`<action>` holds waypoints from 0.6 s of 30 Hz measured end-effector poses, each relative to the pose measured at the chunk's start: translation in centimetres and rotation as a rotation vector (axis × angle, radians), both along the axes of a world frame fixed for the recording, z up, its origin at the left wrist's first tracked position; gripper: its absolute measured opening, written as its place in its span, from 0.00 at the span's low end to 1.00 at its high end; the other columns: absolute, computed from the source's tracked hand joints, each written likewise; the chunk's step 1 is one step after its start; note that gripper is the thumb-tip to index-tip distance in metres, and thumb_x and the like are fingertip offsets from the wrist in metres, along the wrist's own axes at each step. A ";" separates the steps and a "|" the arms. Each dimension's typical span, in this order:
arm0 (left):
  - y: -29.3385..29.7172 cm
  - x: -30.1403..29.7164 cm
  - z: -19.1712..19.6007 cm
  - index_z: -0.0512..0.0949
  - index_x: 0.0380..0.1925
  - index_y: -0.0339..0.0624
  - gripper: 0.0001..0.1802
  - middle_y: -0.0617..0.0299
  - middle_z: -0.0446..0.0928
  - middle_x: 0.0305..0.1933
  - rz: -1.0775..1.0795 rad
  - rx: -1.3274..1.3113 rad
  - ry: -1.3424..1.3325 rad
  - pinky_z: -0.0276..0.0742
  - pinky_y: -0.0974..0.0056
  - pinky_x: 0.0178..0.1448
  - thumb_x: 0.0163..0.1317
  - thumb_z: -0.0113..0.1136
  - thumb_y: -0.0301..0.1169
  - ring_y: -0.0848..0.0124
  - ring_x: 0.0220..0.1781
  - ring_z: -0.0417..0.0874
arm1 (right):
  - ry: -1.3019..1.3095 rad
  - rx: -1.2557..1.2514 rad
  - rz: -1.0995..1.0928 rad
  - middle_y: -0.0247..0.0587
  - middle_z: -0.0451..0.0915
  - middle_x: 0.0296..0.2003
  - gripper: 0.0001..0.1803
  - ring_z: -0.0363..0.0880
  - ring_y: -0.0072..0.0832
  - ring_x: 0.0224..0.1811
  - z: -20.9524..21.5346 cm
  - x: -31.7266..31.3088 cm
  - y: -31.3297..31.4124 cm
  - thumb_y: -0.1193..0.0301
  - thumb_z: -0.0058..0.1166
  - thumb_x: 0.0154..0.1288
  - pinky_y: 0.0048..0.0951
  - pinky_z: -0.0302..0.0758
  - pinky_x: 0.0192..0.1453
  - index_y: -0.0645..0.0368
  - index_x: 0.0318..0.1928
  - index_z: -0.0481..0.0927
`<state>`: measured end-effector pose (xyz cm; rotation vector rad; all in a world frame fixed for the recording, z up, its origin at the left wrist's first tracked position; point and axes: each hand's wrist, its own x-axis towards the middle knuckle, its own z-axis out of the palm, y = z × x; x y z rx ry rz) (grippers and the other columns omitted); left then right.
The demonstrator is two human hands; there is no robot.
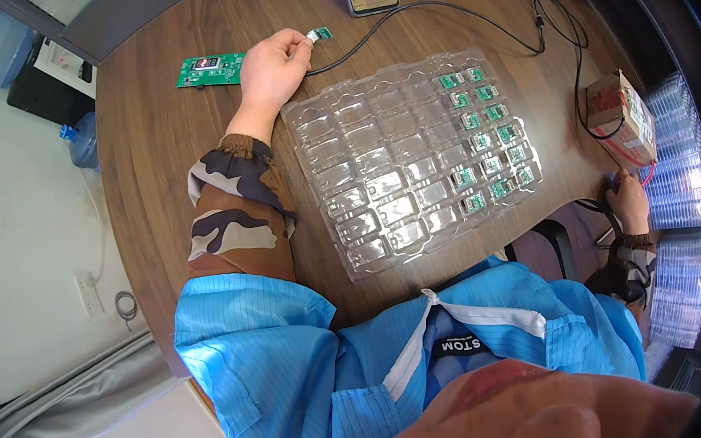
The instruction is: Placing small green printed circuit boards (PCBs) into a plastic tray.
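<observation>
Small board under handling at the far left

The left hand (275, 66) pinched a small green board (323, 34) toward the tabletop's (147, 169) far left corner, beside a display board (208, 70). The step in hand appeared to be working that piece next to the display board; the next move was judged to call for a steady pinch. The right hand (628, 202) was at the right edge by a carton (638, 121); its grip could not be told. Bare wood lay left of the clear tray (309, 167); a black cable (464, 5) restricted room to the right.
</observation>
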<state>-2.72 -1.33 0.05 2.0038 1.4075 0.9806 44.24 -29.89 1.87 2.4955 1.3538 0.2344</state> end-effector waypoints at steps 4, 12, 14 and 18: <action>0.1 0.0 0.1 0.78 0.24 0.44 0.11 0.71 0.76 0.16 0.004 -0.007 -0.006 0.66 0.70 0.26 0.55 0.51 0.37 0.73 0.18 0.71 | -0.072 0.019 0.060 0.50 0.78 0.33 0.11 0.77 0.44 0.32 3.3 -2.0 0.7 0.72 0.52 0.52 0.36 0.73 0.32 0.62 0.38 0.73; -0.5 -0.4 -0.2 0.78 0.24 0.45 0.11 0.69 0.75 0.17 0.026 0.004 0.004 0.67 0.67 0.27 0.54 0.51 0.38 0.69 0.20 0.73 | 0.734 0.323 0.991 0.34 0.77 0.28 0.07 0.69 0.22 0.23 8.1 -19.9 18.7 0.75 0.51 0.58 0.20 0.67 0.28 0.63 0.37 0.78; -0.6 -0.4 -0.2 0.79 0.24 0.46 0.11 0.69 0.75 0.17 0.031 -0.001 -0.003 0.67 0.66 0.27 0.53 0.52 0.38 0.67 0.20 0.73 | 0.852 0.249 1.060 0.34 0.79 0.29 0.11 0.72 0.22 0.23 7.1 -24.5 23.3 0.70 0.52 0.59 0.22 0.70 0.30 0.62 0.40 0.78; -0.1 -0.1 -0.2 0.79 0.24 0.46 0.11 0.67 0.76 0.18 0.016 0.058 0.012 0.68 0.64 0.27 0.53 0.52 0.39 0.65 0.21 0.73 | 0.649 0.235 1.187 0.36 0.81 0.33 0.13 0.77 0.27 0.26 4.1 -29.3 28.7 0.69 0.54 0.57 0.26 0.74 0.32 0.61 0.42 0.78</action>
